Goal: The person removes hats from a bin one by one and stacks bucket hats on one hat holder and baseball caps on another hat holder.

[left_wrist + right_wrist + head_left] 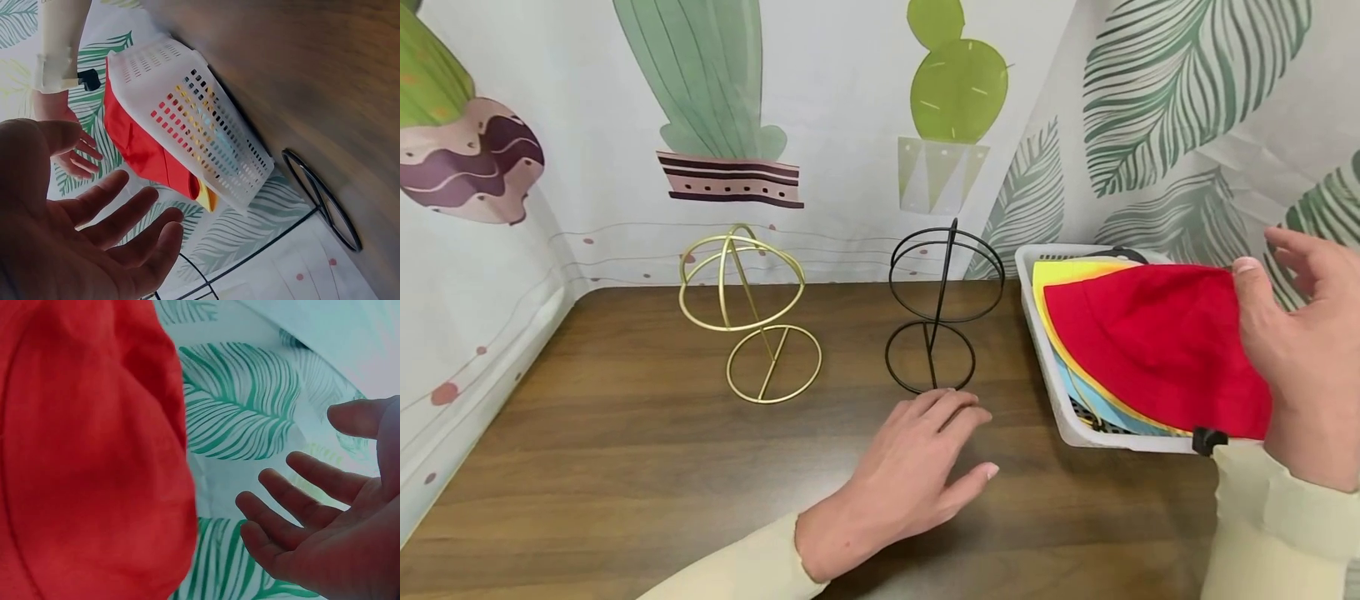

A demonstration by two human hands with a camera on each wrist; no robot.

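A red fabric hat (1157, 350), folded flat, lies on top in a white plastic basket (1067, 421) at the right, with yellow and light-blue cloth (1105, 402) showing beneath it. My right hand (1311, 333) hovers over the right side of the basket, fingers loosely bent; in the right wrist view it is apart from the red fabric and holds nothing. My left hand (910, 471) is held over the table in front of the black wire stand (932, 350), its fingers relaxed, with nothing in them.
A gold wire stand (772, 367) stands left of the black one, both towards the back of the wooden table (647, 483). Behind them hangs a white curtain (842, 100) printed with cacti and leaves. A black clip-like piece (1210, 441) sits at the right sleeve's cuff.
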